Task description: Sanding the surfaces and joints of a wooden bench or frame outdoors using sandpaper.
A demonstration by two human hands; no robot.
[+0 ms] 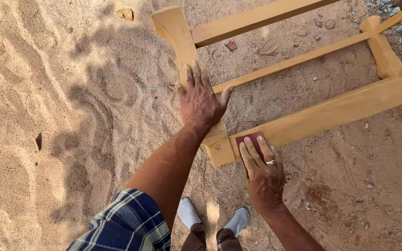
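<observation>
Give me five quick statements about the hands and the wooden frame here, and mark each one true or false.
1. The left hand lies flat on the wooden frame's upright leg. True.
2. The right hand presses a reddish sanding sheet against a rail. True.
3. The frame stands on a tiled floor. False: it lies on sandy ground.
4. The right hand wears a ring. True.
5. The left hand holds a hammer. False: it is open, palm down, holding nothing.
</observation>
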